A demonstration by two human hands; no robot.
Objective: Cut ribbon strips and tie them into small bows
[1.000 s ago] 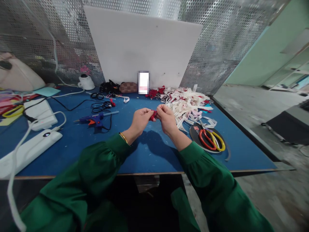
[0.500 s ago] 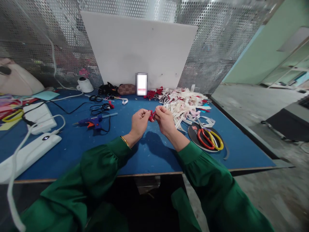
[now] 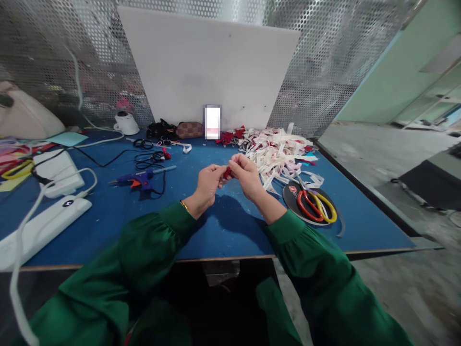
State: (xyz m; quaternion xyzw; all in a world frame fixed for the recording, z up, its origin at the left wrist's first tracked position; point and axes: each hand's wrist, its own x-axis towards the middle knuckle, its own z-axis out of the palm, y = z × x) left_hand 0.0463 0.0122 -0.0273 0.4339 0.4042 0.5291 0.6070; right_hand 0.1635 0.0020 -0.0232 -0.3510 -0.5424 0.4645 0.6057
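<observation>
Over the middle of the blue table, my left hand (image 3: 209, 185) and my right hand (image 3: 247, 177) meet, both closed in a pinch on a small red ribbon piece (image 3: 227, 173). Fingers cover most of it, so its exact shape is hidden. Just beyond my right hand spreads a pile of white ribbon scraps (image 3: 275, 151), with red scraps (image 3: 230, 138) at its left end. To the left of my left hand lies a blue glue gun (image 3: 139, 181) with an orange trigger.
Scissors with red and yellow handles (image 3: 317, 206) rest on a dark round disc (image 3: 293, 199) at the right. A lit phone (image 3: 212, 122) leans against the white board (image 3: 209, 62). Cables, a white power bank (image 3: 54, 226) and a white mug (image 3: 127, 124) occupy the left.
The fingers of both hands have shifted around the red piece, which now shows less. My right hand sits slightly higher, and the whole view has moved a little.
</observation>
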